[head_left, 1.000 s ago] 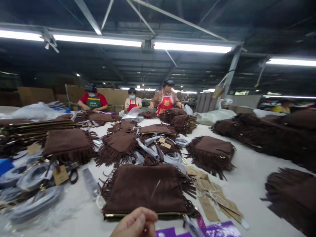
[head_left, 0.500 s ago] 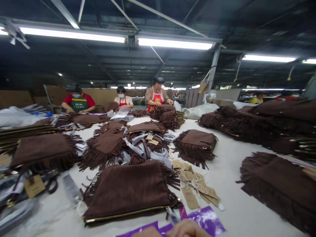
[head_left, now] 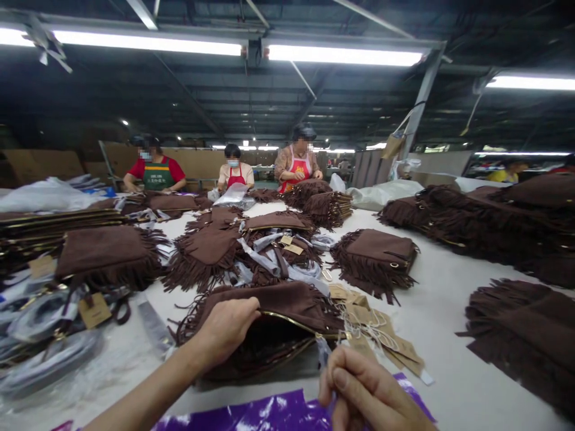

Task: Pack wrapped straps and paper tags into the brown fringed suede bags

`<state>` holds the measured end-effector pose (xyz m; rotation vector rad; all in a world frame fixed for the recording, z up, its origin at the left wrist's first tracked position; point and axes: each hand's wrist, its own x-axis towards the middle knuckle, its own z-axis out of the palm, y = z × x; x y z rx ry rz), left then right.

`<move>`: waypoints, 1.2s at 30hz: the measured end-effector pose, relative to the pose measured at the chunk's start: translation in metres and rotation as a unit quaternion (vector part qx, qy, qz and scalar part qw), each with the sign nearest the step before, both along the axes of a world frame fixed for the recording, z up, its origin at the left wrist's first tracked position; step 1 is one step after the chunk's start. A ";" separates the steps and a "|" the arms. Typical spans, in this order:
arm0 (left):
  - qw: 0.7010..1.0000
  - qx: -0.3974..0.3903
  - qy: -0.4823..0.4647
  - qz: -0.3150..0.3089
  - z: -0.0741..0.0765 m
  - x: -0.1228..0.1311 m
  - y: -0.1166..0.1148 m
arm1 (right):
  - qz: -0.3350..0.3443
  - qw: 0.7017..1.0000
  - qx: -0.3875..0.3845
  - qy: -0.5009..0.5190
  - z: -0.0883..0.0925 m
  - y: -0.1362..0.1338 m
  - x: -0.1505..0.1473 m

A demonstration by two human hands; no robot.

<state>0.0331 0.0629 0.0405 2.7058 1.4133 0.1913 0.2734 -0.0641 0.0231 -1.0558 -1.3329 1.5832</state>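
My left fingers pinch the bag by its edge; holding it high best spreads the mouth. My right fingers curl at the zipper tab, grip unclear.

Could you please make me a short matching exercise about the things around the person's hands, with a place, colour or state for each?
Things:
1. left hand
2. front bag
3. paper tags
4. glossy sheet

Descriptions:
A. purple, at the picture's bottom edge
B. brown, its mouth gaping open
C. tan, piled to the right of the front bag
D. gripping the front bag's edge

Pairs: 1-D, 2-B, 3-C, 4-A
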 end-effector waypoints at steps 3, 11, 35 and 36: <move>1.000 -0.010 0.010 -0.012 0.003 0.001 0.005 | 0.012 0.984 0.114 -0.133 0.001 0.016 -0.014; 0.995 -0.054 -0.037 -0.070 0.015 -0.007 0.016 | 0.063 0.871 0.266 -0.407 0.029 0.043 -0.052; 0.840 -0.368 -0.386 0.100 -0.032 -0.075 0.025 | 0.094 0.772 0.331 -0.535 -0.002 0.082 -0.085; 0.830 -0.372 -0.401 0.104 -0.034 -0.075 0.025 | 0.092 0.759 0.331 -0.553 -0.004 0.083 -0.091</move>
